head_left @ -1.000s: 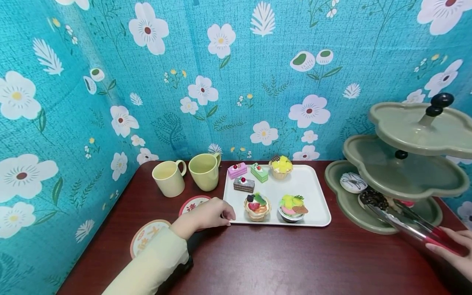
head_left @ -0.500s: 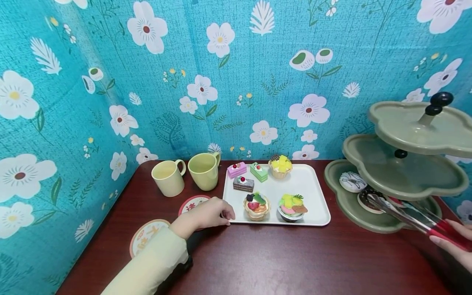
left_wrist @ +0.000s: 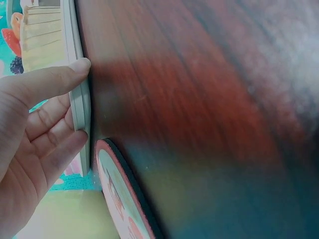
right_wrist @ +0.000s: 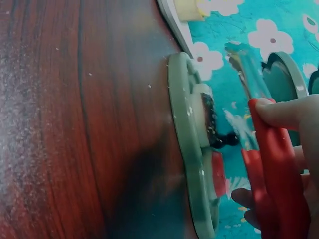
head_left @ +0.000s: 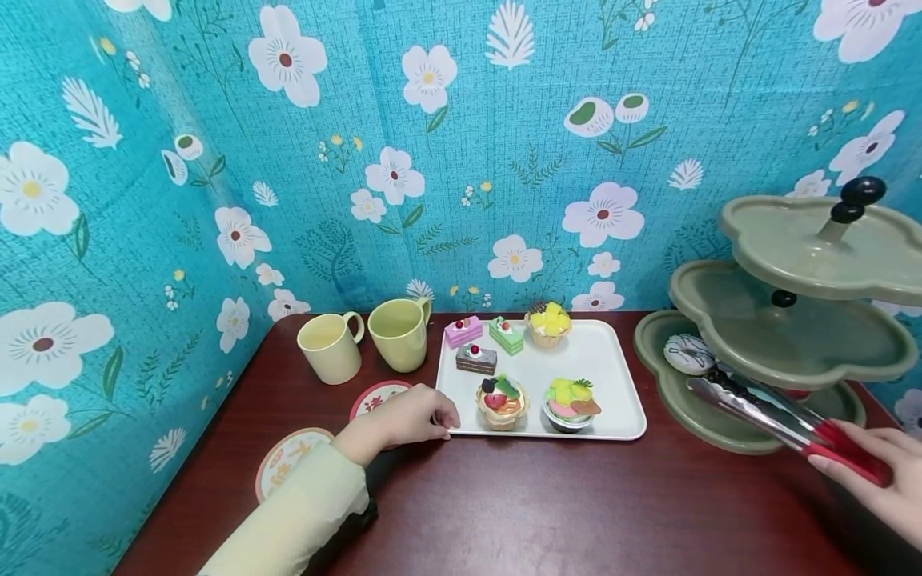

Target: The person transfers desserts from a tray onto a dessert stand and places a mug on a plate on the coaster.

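Observation:
My left hand (head_left: pixel 406 416) pinches the front left rim of a white tray (head_left: pixel 611 376), thumb and fingertips at its edge in the left wrist view. My right hand (head_left: pixel 882 472) grips red-handled metal tongs (head_left: pixel 774 420). Their tips overlap the bottom tier of a green three-tier stand (head_left: pixel 655 388) in the head view. A white donut (head_left: pixel 687 354) with dark stripes lies there behind the tips. The right wrist view shows a chocolate-topped donut (right_wrist: pixel 210 119) and a pink-red item (right_wrist: pixel 218 174) resting on that tier, apart from the tongs.
On the tray are fruit tarts (head_left: pixel 502 402) and small cake slices (head_left: pixel 477 360). Two mugs (head_left: pixel 329 350) stand left of it, near round coasters (head_left: pixel 288 460). The stand's upper tiers (head_left: pixel 792 328) overhang the bottom one. Floral cloth hangs behind.
The tongs and my right hand have moved left and up, and the tips now sit over the chocolate donut, close to the striped one. My left hand stays on the tray.

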The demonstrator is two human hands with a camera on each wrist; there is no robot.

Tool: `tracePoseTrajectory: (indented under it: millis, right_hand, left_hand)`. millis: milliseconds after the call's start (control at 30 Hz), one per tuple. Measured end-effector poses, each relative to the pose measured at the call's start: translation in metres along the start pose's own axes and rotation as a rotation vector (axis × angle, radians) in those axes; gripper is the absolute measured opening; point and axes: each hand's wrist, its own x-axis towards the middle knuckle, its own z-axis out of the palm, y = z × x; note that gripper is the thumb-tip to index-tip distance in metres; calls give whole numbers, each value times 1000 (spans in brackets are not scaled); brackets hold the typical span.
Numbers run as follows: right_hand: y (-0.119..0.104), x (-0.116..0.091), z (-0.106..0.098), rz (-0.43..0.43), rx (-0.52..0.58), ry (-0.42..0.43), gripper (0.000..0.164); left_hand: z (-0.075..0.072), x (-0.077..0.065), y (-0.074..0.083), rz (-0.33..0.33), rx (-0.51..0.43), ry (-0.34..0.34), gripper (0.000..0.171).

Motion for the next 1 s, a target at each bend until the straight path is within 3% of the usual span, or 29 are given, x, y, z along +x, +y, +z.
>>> tracePoseTrajectory:
  millis: [333,533,767,867,1000]
  right_hand:
    - [-24,8,-2,-183,-56,-17,77]
    - [-38,13,-4,-201,-89,-62,76]
    - [-52,21,0,-198,-77,-211,80]
    - [-58,23,5,-218,-49,-225,77]
    - [-64,21,13,-272,-8,-174,72]
  left_hand:
    - [2,0,-3,8,12,7,11]
    - [1,1,-2,8,12,6,10]
    - [1,0,-3,9,9,11,10]
    - [1,0,-2,8,8,11,10]
    - [1,0,-2,9,5,8,10]
